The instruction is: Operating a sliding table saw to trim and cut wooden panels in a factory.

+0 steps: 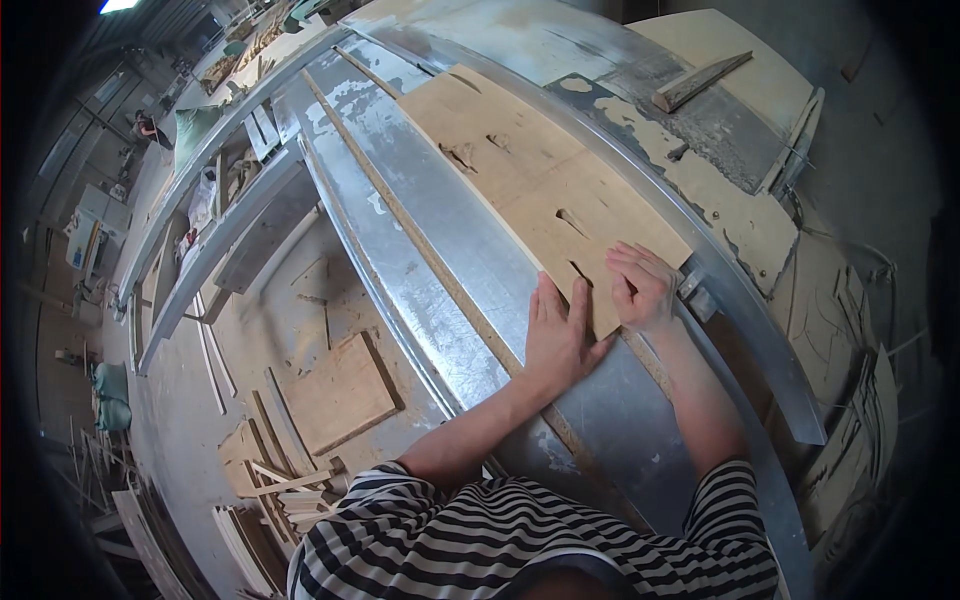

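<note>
A long, pale wooden board (528, 178) lies on a grey metal table (455, 265), with several dark-edged gaps or flaws in its face. My left hand (562, 335) rests on the board's near left edge, its fingers stretched and slightly apart. To its right, my right hand (643, 290) is over the near right part of the board, fingers curled together. Whatever those fingers may hold is hidden. Between the two hands a short dark slit (577, 270) shows in the wood.
A curved metal rail (755, 355) runs along the right side. Beyond it, a wedge-shaped wood piece (702, 82) lies on a worn sheet. Down on the left floor are a square wooden panel (345, 392) and stacked offcuts (290, 490). Another person (148, 130) is far left.
</note>
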`<state>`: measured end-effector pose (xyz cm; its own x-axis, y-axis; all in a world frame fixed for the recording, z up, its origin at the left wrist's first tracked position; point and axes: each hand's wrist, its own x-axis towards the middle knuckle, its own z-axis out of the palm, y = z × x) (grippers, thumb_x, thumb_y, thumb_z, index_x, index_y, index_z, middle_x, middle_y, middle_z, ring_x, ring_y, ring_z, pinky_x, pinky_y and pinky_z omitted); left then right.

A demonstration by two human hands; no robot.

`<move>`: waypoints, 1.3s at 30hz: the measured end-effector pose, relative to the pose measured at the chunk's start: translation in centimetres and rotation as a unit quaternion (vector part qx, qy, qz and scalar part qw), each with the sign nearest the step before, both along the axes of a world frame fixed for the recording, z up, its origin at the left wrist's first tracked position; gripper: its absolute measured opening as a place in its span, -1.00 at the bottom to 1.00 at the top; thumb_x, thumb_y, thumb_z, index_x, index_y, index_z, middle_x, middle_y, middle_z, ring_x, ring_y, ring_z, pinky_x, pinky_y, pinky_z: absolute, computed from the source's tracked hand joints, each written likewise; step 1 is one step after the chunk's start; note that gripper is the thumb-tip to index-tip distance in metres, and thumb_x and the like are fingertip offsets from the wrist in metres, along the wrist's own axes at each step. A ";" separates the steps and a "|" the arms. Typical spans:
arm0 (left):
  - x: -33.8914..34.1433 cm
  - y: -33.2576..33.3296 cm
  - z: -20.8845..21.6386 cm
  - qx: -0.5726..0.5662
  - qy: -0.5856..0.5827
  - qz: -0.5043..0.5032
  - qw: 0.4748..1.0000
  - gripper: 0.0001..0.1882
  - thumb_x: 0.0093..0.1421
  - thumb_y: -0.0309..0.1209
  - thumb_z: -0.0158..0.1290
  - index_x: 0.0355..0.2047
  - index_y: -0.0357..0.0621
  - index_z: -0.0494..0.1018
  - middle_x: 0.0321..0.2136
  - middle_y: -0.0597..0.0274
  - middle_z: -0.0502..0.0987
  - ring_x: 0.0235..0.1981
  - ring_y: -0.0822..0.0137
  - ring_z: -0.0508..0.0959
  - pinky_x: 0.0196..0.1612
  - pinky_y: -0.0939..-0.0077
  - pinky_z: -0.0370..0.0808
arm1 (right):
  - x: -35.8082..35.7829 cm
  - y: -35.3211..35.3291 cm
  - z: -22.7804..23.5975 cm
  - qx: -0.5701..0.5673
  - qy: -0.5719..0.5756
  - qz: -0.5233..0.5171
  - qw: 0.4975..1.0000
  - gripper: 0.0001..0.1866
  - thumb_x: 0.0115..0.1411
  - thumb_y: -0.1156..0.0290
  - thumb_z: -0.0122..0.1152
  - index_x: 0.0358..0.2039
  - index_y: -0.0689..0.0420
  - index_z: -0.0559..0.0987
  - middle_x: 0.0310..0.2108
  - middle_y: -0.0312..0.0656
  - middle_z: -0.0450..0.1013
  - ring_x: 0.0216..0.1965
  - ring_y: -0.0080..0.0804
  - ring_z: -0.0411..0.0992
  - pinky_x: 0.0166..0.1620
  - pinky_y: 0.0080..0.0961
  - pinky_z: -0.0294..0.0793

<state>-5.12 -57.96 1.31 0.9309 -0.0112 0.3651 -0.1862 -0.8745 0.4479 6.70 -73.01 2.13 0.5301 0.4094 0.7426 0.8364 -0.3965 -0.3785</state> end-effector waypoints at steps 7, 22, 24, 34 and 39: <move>2.2 2.7 0.6 0.002 -0.002 0.010 1.000 -0.02 -0.04 -0.05 0.32 0.24 -0.38 0.14 0.09 -0.63 0.18 0.11 -0.46 0.27 0.22 -0.08 0.22 | 2.4 3.1 -0.4 0.016 -0.018 0.005 1.000 -0.85 0.02 0.51 0.17 -0.36 0.17 0.64 -0.31 -0.08 0.61 -0.18 -0.06 0.60 -0.03 -0.21 0.56; 5.2 6.5 1.2 -0.063 0.026 0.039 0.997 -0.13 0.01 -0.30 0.33 0.23 -0.38 0.13 0.15 -0.55 0.21 0.07 -0.36 0.36 0.16 0.06 0.33 | 6.8 9.1 -0.5 0.037 -0.019 0.011 0.999 -0.92 0.05 0.48 0.20 -0.42 0.14 0.62 -0.35 -0.08 0.61 -0.20 -0.05 0.60 -0.08 -0.22 0.58; 5.7 7.0 1.4 -0.070 0.021 0.052 0.996 -0.19 0.02 -0.33 0.31 0.21 -0.33 0.16 0.13 -0.53 0.24 0.04 -0.34 0.39 0.13 0.05 0.35 | 7.2 9.8 -0.4 0.031 -0.018 0.016 0.999 -0.91 0.04 0.52 0.20 -0.41 0.17 0.62 -0.34 -0.05 0.61 -0.19 -0.02 0.60 -0.08 -0.22 0.58; 8.3 9.0 1.5 -0.077 0.002 0.071 0.995 -0.37 -0.01 -0.49 0.23 0.06 -0.20 0.21 -0.10 -0.40 0.31 -0.13 -0.32 0.42 0.02 -0.02 0.35 | 9.6 13.5 -1.0 0.080 -0.031 0.002 0.996 -0.93 0.08 0.42 0.18 -0.48 0.12 0.55 -0.43 -0.04 0.56 -0.30 0.02 0.57 -0.21 -0.21 0.56; 8.7 9.5 2.4 -0.050 0.037 0.089 0.994 -0.35 0.00 -0.52 0.18 0.14 -0.18 0.26 -0.07 -0.40 0.38 -0.14 -0.32 0.47 -0.09 -0.02 0.46 | 10.1 12.6 1.3 -0.027 0.051 0.033 0.998 -0.92 0.11 0.36 0.14 -0.46 0.05 0.54 -0.46 -0.08 0.51 -0.38 0.01 0.52 -0.32 -0.15 0.49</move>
